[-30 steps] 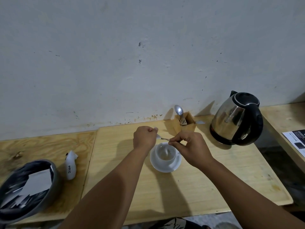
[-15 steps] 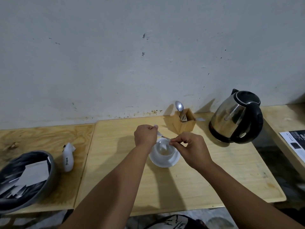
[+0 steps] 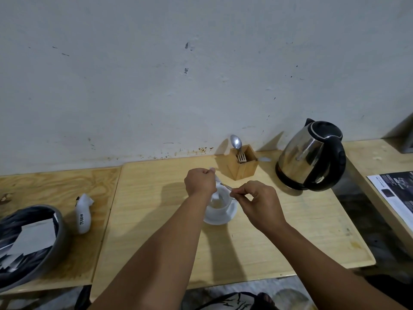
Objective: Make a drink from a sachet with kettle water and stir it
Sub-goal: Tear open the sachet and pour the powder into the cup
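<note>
Grip: left hand and right hand each pinch one end of a small sachet, stretched between them above the cup.
Table: light wood, against the wall.
Kettle: steel and black, at the back right.
Cutlery holder: wooden, behind the cup.
Saucer: white, under the cup.

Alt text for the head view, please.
Both hands, left and right, pinch a small white sachet over a white ceramic cup on its white saucer, on a light wooden table. A steel-and-black electric kettle stands right.
</note>
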